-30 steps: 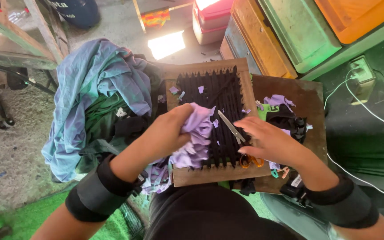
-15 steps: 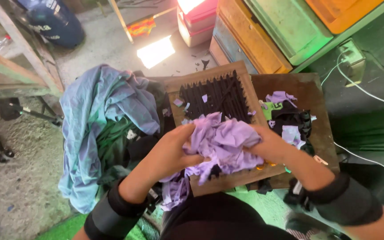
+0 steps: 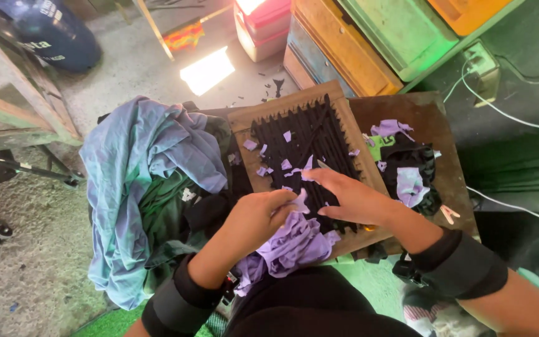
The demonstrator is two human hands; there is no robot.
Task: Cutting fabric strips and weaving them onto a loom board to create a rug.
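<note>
A square wooden frame (image 3: 269, 110) strung with black cloth strips lies in front of me, with small purple scraps scattered on it. My left hand (image 3: 258, 218) grips a bunched purple cloth (image 3: 294, 246) at the frame's near edge. My right hand (image 3: 352, 198) lies over the frame's near right part with its fingers stretched toward a purple strip. It holds scissors (image 3: 323, 164): a grey blade tip shows past the fingers and an orange handle under the wrist.
A pile of blue, green and black clothes (image 3: 138, 162) lies left of the frame. A brown board (image 3: 435, 118) to the right carries purple scraps (image 3: 410, 185) and black cloth. Coloured crates (image 3: 344, 50) stand behind. A white cable (image 3: 506, 113) runs right; a wooden bench (image 3: 14, 106) stands left.
The purple cloth, spread over the frame half a second ago, is now pulled down to the near edge. The black strips are uncovered. Both hands have drawn closer together.
</note>
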